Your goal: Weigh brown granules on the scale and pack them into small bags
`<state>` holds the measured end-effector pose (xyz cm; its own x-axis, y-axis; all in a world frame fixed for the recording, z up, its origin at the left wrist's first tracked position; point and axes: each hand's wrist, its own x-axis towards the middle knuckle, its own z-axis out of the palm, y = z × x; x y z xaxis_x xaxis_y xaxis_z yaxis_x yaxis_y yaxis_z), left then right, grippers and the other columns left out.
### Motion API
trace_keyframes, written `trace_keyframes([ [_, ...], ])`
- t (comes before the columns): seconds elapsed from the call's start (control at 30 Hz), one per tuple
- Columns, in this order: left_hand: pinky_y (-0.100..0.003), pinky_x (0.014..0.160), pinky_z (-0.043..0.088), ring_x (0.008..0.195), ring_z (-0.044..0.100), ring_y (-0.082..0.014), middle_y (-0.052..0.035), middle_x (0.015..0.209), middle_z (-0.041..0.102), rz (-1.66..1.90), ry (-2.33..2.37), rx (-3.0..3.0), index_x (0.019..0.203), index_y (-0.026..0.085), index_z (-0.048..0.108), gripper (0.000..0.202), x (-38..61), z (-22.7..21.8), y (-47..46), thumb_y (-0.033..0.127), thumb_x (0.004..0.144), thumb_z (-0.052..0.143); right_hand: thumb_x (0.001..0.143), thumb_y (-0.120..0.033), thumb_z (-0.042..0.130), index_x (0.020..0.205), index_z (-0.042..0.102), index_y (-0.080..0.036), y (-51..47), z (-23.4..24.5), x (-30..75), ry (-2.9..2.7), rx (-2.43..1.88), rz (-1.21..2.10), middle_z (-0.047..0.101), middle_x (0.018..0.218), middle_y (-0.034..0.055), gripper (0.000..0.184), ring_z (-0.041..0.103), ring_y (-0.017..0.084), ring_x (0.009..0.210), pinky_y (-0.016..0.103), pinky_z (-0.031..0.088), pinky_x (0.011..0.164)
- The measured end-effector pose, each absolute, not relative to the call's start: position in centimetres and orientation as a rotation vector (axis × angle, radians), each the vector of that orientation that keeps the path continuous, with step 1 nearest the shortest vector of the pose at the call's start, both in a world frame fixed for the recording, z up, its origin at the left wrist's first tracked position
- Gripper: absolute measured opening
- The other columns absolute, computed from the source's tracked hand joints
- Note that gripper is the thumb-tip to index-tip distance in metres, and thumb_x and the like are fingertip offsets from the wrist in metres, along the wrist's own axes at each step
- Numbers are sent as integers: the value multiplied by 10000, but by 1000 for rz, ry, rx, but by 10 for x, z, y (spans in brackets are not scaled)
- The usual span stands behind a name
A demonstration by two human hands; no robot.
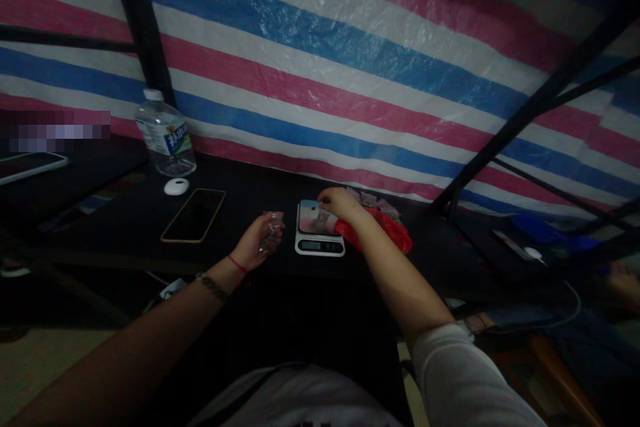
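Note:
My left hand (255, 240) is closed round small clear plastic bags (271, 232), just left of a white digital kitchen scale (300, 245). Over the scale's shiny plate, my right hand (340, 203) bends down with its fingers pinched together on a small clear plastic bag (323, 220); the dim light blurs its contents. A crumpled red plastic bag (395, 232) lies right of the scale, partly behind my right forearm. Several small filled clear packets (369, 199) rest at its far side.
Left on the black table (250, 180) lie a phone (195, 217), a white earbud case (177, 187) and a large clear bottle (167, 137). Black metal bars (143, 33) frame a striped plastic sheet (325, 67) behind. Another person's hand (625, 280) shows at far right.

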<state>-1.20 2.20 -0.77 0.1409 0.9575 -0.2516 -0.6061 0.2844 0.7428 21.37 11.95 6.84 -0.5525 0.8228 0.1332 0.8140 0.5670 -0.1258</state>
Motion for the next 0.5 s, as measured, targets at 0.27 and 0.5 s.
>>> trace_keyframes([
  [0.27, -196, 437, 454, 524, 583, -105, -22, 733, 627, 1219, 788, 535, 988, 154, 625, 263, -11, -6, 20, 348, 849, 515, 792, -163, 643, 1018, 703, -180, 115, 64, 214, -2580, -1407, 93, 707, 1047, 61, 234, 645, 188, 957, 249, 452, 848],
  [0.5, -191, 427, 444, 520, 577, -106, -25, 727, 620, 1208, 807, 526, 986, 151, 623, 256, -10, -2, 19, 335, 862, 496, 851, -166, 562, 998, 712, -183, 118, 68, 224, -2479, -1393, 128, 719, 1029, 48, 210, 653, 171, 948, 245, 463, 850],
])
